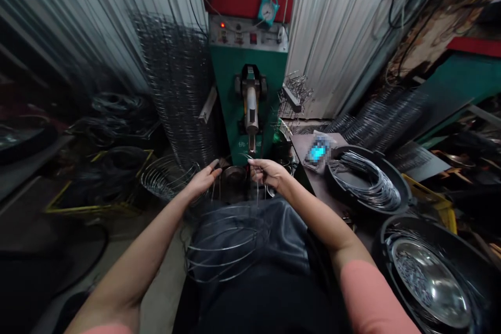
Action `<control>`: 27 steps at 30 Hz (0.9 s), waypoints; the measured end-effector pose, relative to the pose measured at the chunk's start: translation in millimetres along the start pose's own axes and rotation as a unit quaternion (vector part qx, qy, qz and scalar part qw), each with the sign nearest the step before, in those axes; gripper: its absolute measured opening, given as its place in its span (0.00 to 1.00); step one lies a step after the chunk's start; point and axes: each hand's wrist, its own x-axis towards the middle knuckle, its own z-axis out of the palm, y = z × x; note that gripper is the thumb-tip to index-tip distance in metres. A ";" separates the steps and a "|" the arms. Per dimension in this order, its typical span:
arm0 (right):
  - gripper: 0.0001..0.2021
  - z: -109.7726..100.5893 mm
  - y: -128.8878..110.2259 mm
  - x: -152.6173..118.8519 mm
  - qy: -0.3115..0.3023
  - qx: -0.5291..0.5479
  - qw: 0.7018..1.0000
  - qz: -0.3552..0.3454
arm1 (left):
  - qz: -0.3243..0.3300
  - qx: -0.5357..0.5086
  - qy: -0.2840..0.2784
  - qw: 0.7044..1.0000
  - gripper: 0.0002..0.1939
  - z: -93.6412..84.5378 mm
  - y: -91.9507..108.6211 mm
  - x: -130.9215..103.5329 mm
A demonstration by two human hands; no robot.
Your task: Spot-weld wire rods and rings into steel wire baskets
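A round wire frame (223, 248) of several thin metal rings hangs over my dark apron, its upper end reaching up between my hands. My left hand (203, 180) is closed on the frame's left side, fingers pointing toward the machine. My right hand (270, 173) pinches thin wire at the frame's right side, just below the machine's electrode tip (252, 142). Whether the wire touches that tip I cannot tell. The green welding machine (225, 99) stands straight ahead, with a red light lit on its panel.
A tall stack of wire frames (178, 88) stands left of the machine, with a wire basket (166, 180) below it. On the right are a black pan of wire rings (368, 182), a steel bowl of small metal pieces (446, 287) and a lit phone (318, 152).
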 end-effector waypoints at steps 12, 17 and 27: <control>0.16 12.3 47.3 -21.5 -0.085 -0.098 0.988 -0.084 | 0.017 0.105 -0.151 0.983 0.16 -36.4 -38.5 -147.7; 0.24 11.6 69.6 -32.2 -0.155 -0.107 0.981 -0.055 | 0.054 0.142 -0.180 0.972 0.16 -33.6 -47.8 -148.5; 0.20 9.7 76.5 -30.2 -0.047 -0.188 0.967 -0.163 | 0.034 0.148 -0.223 0.963 0.21 -27.1 -47.9 -149.0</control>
